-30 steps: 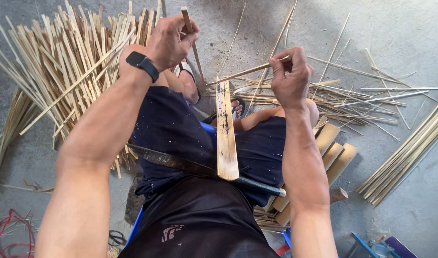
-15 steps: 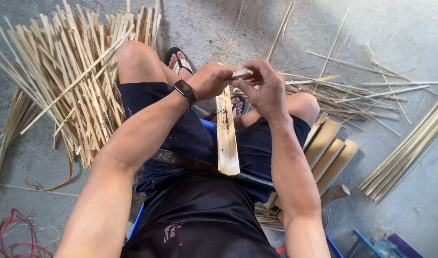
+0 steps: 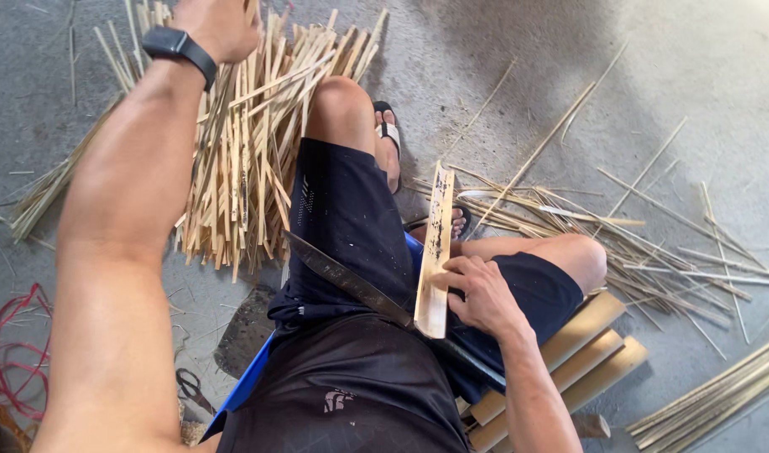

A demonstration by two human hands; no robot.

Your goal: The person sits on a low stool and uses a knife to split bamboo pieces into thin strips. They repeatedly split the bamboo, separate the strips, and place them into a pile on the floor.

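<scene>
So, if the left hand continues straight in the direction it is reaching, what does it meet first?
Most likely the pile of split bamboo strips on the floor. The left hand stretches forward right over the pile's far end, though its height above the strips is unclear.

Bright, even daylight; soft shadows; sharp focus; slight edge distortion.
</scene>
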